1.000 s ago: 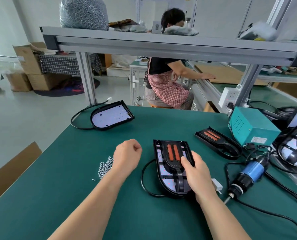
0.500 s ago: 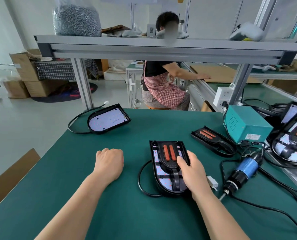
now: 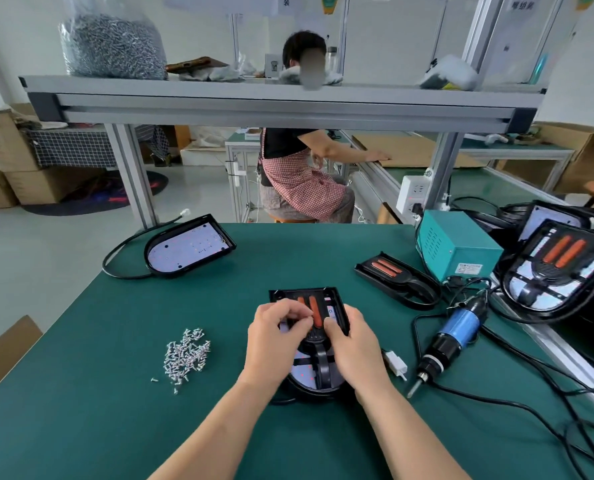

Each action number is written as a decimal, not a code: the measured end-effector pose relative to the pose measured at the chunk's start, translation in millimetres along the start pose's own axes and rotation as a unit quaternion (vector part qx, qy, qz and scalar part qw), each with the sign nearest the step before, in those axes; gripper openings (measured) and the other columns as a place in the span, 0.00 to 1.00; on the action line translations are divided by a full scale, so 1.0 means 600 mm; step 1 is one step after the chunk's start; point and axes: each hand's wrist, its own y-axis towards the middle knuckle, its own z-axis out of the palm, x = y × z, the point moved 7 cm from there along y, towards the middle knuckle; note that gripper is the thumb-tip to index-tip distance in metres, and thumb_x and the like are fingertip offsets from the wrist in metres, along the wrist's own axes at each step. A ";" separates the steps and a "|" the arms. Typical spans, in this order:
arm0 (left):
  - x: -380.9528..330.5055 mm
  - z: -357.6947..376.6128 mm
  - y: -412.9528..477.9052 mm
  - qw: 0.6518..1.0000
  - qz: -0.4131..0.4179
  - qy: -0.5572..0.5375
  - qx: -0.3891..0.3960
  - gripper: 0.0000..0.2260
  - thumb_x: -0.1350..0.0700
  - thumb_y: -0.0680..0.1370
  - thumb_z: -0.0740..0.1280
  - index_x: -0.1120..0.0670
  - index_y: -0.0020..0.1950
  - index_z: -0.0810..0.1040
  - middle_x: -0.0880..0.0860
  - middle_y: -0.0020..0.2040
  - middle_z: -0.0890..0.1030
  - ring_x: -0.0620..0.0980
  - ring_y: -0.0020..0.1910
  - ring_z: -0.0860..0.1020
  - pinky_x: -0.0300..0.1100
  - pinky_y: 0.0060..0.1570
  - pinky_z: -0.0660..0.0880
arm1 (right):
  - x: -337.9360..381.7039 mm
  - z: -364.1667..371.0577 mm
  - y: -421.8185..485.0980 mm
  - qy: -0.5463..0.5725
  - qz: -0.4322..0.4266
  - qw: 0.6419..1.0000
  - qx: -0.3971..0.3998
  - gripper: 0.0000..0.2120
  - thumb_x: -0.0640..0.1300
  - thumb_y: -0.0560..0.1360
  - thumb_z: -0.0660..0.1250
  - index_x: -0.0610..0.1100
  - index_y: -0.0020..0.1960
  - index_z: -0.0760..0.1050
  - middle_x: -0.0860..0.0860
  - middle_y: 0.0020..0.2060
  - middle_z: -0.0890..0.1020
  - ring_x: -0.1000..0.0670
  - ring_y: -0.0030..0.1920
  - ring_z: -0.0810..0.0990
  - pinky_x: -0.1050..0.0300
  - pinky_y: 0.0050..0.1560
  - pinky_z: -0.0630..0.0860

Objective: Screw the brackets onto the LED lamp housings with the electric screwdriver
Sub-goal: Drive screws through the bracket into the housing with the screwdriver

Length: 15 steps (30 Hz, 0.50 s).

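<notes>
the housing (image 3: 304,372) lies flat mid-table (image 3: 115,427) with the bracket (image 3: 319,362) seated on it. the right hand (image 3: 354,344) grips its right edge, fingers curled round the rim, thumb on the bracket. the left hand (image 3: 274,337) has its fingertips bunched in a pinch over the bracket's upper left; whether they hold anything i cannot tell. the screwdriver (image 3: 455,334) lies on the table just right of the hands, a screw pile (image 3: 186,353) to the left
</notes>
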 end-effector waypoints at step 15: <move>0.013 0.010 0.005 1.000 0.012 -0.002 0.013 0.16 0.62 0.75 0.73 0.41 0.37 0.82 0.46 0.42 0.80 0.36 0.41 0.74 0.24 0.42 0.66 | -0.025 -0.250 0.006 -0.223 0.031 0.942 -0.248 0.28 0.52 0.76 0.71 0.39 0.70 0.70 0.41 0.61 0.75 0.39 0.64 0.68 0.42 0.65 0.68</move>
